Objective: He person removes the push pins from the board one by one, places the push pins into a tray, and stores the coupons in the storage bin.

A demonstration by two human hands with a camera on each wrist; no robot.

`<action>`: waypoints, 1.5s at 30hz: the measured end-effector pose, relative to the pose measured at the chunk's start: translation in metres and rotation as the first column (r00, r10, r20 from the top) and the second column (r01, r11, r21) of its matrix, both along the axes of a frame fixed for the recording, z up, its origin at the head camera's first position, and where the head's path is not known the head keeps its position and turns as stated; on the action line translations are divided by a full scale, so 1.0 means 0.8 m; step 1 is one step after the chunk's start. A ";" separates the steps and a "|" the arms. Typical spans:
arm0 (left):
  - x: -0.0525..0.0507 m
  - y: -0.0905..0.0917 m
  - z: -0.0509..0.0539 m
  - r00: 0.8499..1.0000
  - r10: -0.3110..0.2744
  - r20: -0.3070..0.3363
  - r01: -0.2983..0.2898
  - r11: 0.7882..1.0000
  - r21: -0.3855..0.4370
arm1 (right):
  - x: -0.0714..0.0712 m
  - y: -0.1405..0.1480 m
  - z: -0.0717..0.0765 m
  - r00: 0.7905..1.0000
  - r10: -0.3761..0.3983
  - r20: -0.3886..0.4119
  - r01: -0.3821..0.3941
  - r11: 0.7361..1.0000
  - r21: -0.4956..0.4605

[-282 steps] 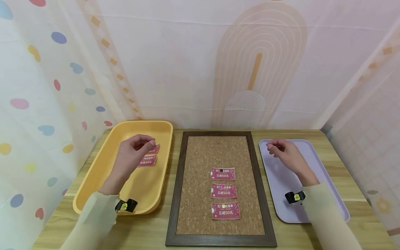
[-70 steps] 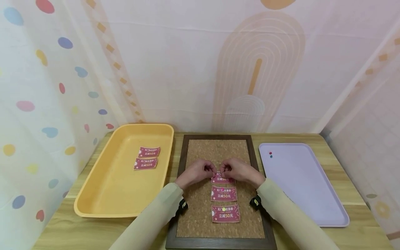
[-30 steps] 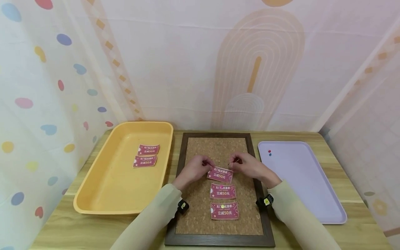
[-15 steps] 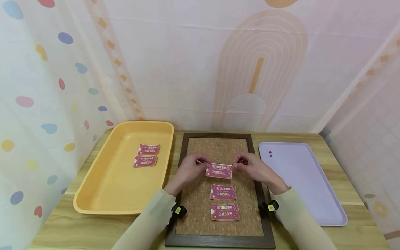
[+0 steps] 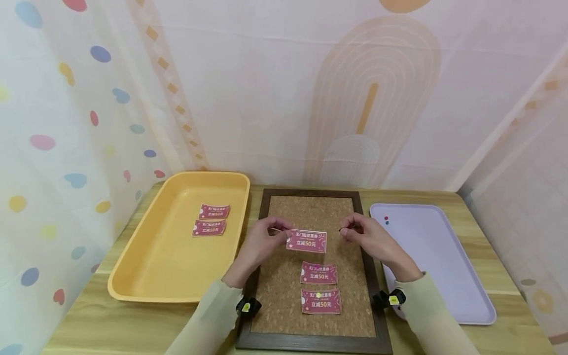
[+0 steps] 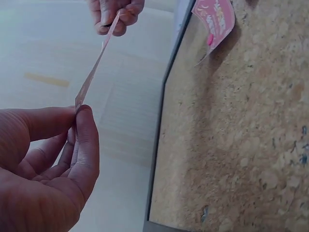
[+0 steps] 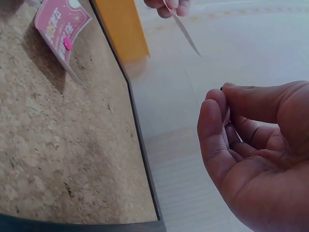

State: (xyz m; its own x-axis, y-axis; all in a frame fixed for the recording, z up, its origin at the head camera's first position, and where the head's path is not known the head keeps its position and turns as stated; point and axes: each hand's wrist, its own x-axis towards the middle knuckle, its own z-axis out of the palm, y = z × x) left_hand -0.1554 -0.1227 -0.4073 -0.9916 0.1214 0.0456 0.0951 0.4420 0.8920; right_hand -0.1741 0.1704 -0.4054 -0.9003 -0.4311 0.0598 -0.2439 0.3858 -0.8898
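Observation:
My left hand (image 5: pixel 262 241) pinches the left edge of a pink coupon (image 5: pixel 307 241), held up off the corkboard (image 5: pixel 277 305); the left wrist view shows this coupon (image 6: pixel 94 72) edge-on between thumb and fingers. To its right, my right hand (image 5: pixel 372 239) pinches a tiny black pushpin (image 5: pixel 340 230), mostly hidden by the fingertips. Two more coupons are fixed to the corkboard below: the upper coupon (image 5: pixel 319 273) by a pink pushpin (image 7: pixel 67 44), the lower coupon (image 5: pixel 321 302) by a yellow pushpin (image 5: pixel 318 295).
Two coupons (image 5: pixel 211 228) lie in the yellow tray (image 5: pixel 146 266) at the left. The lilac tray (image 5: pixel 443 261) at the right bears a red pushpin (image 5: pixel 386 218) and a blue-green pushpin (image 5: pixel 387 223). A patterned curtain (image 5: pixel 266 98) hangs behind the wooden table (image 5: pixel 120 325).
The top coupon, earlier fixed to the corkboard by a black pushpin, has come off and risen with my left hand. My right hand has drawn away to the right with the pin.

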 end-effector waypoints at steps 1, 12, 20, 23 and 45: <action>0.002 -0.002 0.001 1.000 0.003 0.001 -0.003 1.000 0.009 | 0.000 0.001 0.001 1.000 0.002 0.003 -0.002 1.000 -0.009; 0.018 -0.014 0.004 0.997 0.079 -0.014 -0.078 0.994 0.074 | -0.001 0.018 0.007 0.999 -0.039 0.025 0.039 0.999 -0.023; 0.020 -0.018 0.007 0.992 0.127 -0.016 -0.125 0.987 0.099 | 0.001 0.040 0.013 0.997 -0.077 0.021 0.077 0.997 -0.028; 0.022 -0.025 0.007 0.986 0.167 0.003 -0.166 0.980 0.112 | 0.004 0.049 0.014 0.996 -0.082 0.017 0.083 0.996 -0.027; 0.021 -0.120 0.034 0.969 0.241 -0.054 -0.228 0.957 0.177 | 0.012 0.095 0.012 0.983 -0.180 0.028 0.182 0.981 -0.073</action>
State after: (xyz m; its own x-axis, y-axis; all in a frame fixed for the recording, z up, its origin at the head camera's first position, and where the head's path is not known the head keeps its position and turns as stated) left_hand -0.1389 -0.2190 -0.3797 -0.9842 -0.1299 0.1201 0.0757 0.3040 0.9497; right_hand -0.1647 0.2468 -0.3961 -0.9644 -0.2561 0.0655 -0.1567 0.3540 -0.9220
